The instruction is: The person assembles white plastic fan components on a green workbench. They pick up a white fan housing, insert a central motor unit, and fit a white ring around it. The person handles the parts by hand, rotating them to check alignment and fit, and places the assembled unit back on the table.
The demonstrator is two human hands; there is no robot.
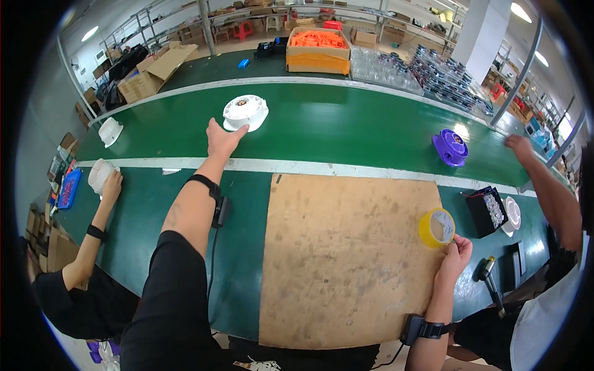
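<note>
The step in hand appears to be a reach for the white housing [246, 111], which sits on the green belt [346, 123], left of its middle. At the housing's near rim, the left hand [224, 140] has its fingers spread apart; whether they bear any weight, I cannot tell. The right hand [456, 255] has its fingers pinched on the yellow tape roll [424, 229] at the brown board's [346, 260] right edge. The next move probably calls for a secure left grip on the rim, keeping the tape clear.
</note>
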